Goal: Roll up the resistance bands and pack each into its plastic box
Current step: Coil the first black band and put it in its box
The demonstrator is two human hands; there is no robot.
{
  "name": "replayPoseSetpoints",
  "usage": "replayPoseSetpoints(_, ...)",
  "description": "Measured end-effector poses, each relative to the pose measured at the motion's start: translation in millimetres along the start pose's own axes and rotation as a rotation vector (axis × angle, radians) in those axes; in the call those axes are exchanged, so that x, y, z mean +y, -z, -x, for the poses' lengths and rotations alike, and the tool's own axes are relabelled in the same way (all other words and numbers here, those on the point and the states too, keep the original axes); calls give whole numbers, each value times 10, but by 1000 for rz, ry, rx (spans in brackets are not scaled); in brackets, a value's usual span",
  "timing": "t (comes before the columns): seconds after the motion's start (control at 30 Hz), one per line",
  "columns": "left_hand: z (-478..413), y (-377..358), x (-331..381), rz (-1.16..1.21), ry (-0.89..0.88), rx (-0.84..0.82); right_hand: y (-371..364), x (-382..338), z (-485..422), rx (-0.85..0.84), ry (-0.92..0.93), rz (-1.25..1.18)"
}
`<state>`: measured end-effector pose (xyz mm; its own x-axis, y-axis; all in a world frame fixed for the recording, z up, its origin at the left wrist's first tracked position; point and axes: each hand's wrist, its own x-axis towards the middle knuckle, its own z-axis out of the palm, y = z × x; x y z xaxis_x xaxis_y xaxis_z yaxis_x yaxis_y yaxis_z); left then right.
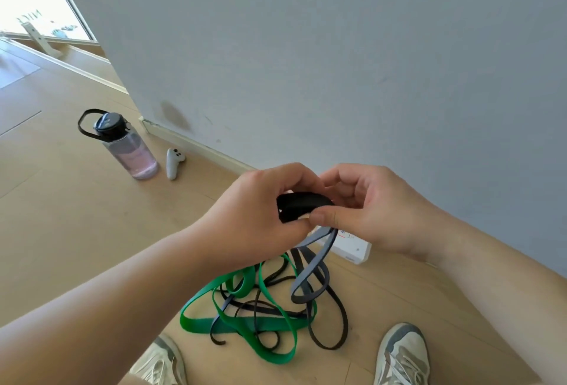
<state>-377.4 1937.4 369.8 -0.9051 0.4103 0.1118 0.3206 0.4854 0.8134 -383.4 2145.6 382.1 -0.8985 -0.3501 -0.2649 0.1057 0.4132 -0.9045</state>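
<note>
My left hand (260, 209) and my right hand (368, 213) meet in mid-air, both gripping a partly rolled black resistance band (299, 204). Its loose tail (313, 265) hangs down from the roll, looking grey where light hits it. On the wooden floor below lies a tangle of bands: a wide green band (245, 323) and thin black bands (334, 320) looped through each other. A white box (356, 248) sits on the floor against the wall, mostly hidden behind my right hand.
A clear water bottle (129, 145) with a black lid stands at the left near the wall corner, a white controller (174, 162) beside it. My two shoes (405, 354) frame the tangle. A grey wall (337, 62) rises just ahead.
</note>
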Motion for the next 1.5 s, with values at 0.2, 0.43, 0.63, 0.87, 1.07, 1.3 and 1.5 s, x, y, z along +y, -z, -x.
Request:
replayPoseSetpoints(0.2, -21, 167, -145, -78, 106, 38, 157, -83, 29, 80, -57, 131)
replayPoseSetpoints(0.43, 7, 114, -157, -118, -88, 121, 199, -33, 74, -2, -103, 88)
replayPoseSetpoints(0.63, -31, 75, -159, -204, -224, 117, 296, -2, 134, -93, -133, 60)
replayPoseSetpoints(0.87, 8, -18, -65, -216, -259, 220, 55, -51, 119, 42, 53, -165)
replayPoseSetpoints(1.07, 3, 23, -70, -145, -229, 221, 62, -91, 81, 178, 94, -107)
replayPoseSetpoints(1.3, 24, 170, 141, -210, -252, 269, 95, -133, 150, 77, 93, -207)
replayPoseSetpoints(1.5, -10, 163, 325, -279, -240, 278, 76, -166, 188, 181, 132, -261)
